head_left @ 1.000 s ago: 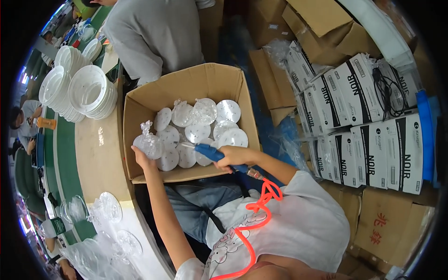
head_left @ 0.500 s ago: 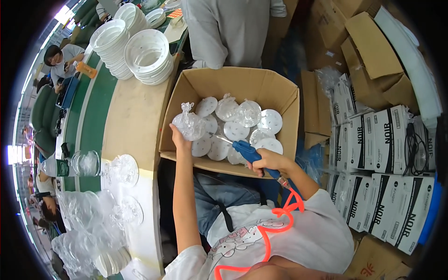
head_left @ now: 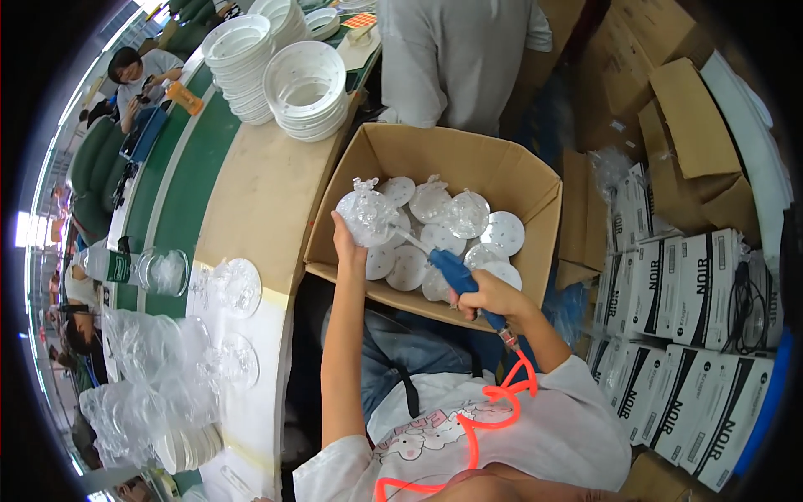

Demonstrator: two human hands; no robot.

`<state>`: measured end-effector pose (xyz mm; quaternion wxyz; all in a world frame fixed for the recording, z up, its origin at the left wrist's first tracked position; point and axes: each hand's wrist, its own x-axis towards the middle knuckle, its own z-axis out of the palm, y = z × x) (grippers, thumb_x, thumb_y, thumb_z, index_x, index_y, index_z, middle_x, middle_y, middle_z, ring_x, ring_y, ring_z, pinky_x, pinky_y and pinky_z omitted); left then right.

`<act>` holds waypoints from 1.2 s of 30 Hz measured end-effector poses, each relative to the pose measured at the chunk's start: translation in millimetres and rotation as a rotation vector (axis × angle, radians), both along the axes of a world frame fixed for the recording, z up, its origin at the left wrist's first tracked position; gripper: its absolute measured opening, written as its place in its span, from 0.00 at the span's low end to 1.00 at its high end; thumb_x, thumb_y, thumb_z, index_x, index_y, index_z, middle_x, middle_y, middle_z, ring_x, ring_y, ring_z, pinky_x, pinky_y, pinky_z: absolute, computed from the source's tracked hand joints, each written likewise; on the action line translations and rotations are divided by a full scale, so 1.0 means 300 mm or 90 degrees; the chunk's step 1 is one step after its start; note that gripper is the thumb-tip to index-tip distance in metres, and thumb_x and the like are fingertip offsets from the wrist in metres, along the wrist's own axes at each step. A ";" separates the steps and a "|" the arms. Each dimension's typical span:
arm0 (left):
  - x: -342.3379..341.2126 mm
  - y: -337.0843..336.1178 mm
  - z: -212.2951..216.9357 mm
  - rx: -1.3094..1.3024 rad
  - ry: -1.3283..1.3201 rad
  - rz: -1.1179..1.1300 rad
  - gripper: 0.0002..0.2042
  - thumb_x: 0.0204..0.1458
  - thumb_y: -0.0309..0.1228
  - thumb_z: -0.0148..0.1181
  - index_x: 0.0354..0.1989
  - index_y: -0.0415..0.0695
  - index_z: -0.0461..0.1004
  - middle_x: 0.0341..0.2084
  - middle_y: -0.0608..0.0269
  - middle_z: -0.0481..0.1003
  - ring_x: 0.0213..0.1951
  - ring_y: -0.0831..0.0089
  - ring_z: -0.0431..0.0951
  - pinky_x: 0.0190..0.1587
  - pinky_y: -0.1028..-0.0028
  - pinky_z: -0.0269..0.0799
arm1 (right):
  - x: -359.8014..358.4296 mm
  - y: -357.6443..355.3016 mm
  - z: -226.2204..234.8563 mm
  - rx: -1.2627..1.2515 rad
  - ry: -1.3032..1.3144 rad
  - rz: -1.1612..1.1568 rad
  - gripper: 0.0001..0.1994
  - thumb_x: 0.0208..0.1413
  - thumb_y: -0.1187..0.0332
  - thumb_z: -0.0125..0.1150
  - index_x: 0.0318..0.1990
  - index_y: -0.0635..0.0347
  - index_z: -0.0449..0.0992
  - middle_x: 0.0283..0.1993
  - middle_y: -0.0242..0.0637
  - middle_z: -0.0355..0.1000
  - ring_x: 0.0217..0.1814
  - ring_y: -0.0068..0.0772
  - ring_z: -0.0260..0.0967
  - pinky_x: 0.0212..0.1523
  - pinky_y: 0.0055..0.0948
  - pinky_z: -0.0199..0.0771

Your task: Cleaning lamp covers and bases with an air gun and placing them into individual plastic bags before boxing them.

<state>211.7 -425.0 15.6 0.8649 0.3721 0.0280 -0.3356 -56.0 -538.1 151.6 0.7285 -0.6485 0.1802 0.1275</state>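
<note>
My left hand (head_left: 348, 240) is closed around the edge of a clear plastic piece with a white round disc (head_left: 366, 216), held over the left side of a cardboard box (head_left: 510, 171). In my right hand (head_left: 492, 297) is a blue air blow gun (head_left: 452, 269), fingers wrapped round its handle. Its thin metal nozzle (head_left: 411, 238) points at the held piece, with the tip close to its right edge; whether they touch I cannot tell. A red coiled hose (head_left: 512, 402) runs from the gun across my shirt. Several similar white discs (head_left: 503, 233) with clear plastic parts lie in the box.
Left stands a workbench (head_left: 251, 180) with stacked white plastic rings (head_left: 308, 84), clear plastic pieces (head_left: 234, 287) and bagged parts (head_left: 155, 351). A person in grey (head_left: 456, 63) stands beyond the box. White printed cartons (head_left: 690, 284) and an open carton (head_left: 690, 125) line the right.
The blow gun's nozzle has come up closer to the held plastic piece. The whole view has shifted, so bench and box appear farther right. Both hands keep their holds.
</note>
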 end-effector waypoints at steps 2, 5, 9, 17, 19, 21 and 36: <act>0.003 -0.004 0.003 0.022 0.020 0.011 0.26 0.56 0.48 0.34 0.51 0.37 0.60 0.46 0.55 0.67 0.46 0.62 0.69 0.50 0.65 0.64 | -0.010 -0.030 -0.038 0.007 0.003 -0.002 0.08 0.41 0.70 0.51 0.26 0.66 0.67 0.16 0.35 0.66 0.18 0.25 0.66 0.22 0.23 0.66; 0.007 -0.002 -0.007 0.015 0.030 0.021 0.25 0.56 0.48 0.35 0.50 0.37 0.61 0.45 0.55 0.68 0.46 0.63 0.70 0.49 0.65 0.66 | -0.015 -0.005 -0.015 0.012 0.023 0.014 0.08 0.40 0.70 0.51 0.27 0.66 0.68 0.16 0.35 0.65 0.18 0.26 0.66 0.22 0.22 0.66; -0.001 0.003 0.028 0.036 -0.006 0.040 0.25 0.56 0.47 0.35 0.49 0.36 0.62 0.43 0.55 0.70 0.44 0.64 0.71 0.48 0.67 0.66 | -0.025 -0.003 -0.026 0.090 0.040 0.028 0.11 0.35 0.72 0.53 0.30 0.67 0.67 0.18 0.34 0.64 0.19 0.24 0.63 0.25 0.22 0.65; -0.094 0.304 0.263 -0.017 -0.048 0.127 0.25 0.57 0.46 0.34 0.54 0.38 0.57 0.51 0.55 0.63 0.52 0.63 0.64 0.54 0.65 0.59 | -0.112 -0.047 -0.067 0.365 -0.102 -0.155 0.18 0.32 0.70 0.49 0.37 0.66 0.62 0.20 0.39 0.61 0.26 0.37 0.63 0.40 0.41 0.67; -0.160 0.424 0.295 -0.025 -0.044 0.189 0.25 0.56 0.47 0.36 0.54 0.38 0.57 0.50 0.54 0.64 0.51 0.62 0.65 0.54 0.65 0.59 | -0.117 -0.054 -0.079 0.333 -0.099 -0.163 0.18 0.32 0.68 0.49 0.35 0.66 0.62 0.20 0.39 0.60 0.26 0.37 0.63 0.40 0.40 0.66; -0.228 0.576 0.299 -0.050 -0.029 0.284 0.25 0.56 0.46 0.36 0.54 0.40 0.57 0.51 0.56 0.63 0.52 0.62 0.63 0.54 0.63 0.59 | -0.094 -0.037 -0.072 0.309 -0.079 -0.160 0.18 0.32 0.68 0.48 0.35 0.66 0.62 0.20 0.39 0.59 0.25 0.37 0.62 0.39 0.40 0.66; -0.095 0.784 0.221 0.183 0.039 0.751 0.22 0.57 0.41 0.37 0.48 0.32 0.62 0.44 0.51 0.66 0.45 0.62 0.69 0.46 0.67 0.67 | -0.014 0.021 -0.072 0.328 -0.091 -0.118 0.18 0.33 0.65 0.50 0.35 0.63 0.61 0.19 0.37 0.59 0.24 0.34 0.61 0.40 0.41 0.65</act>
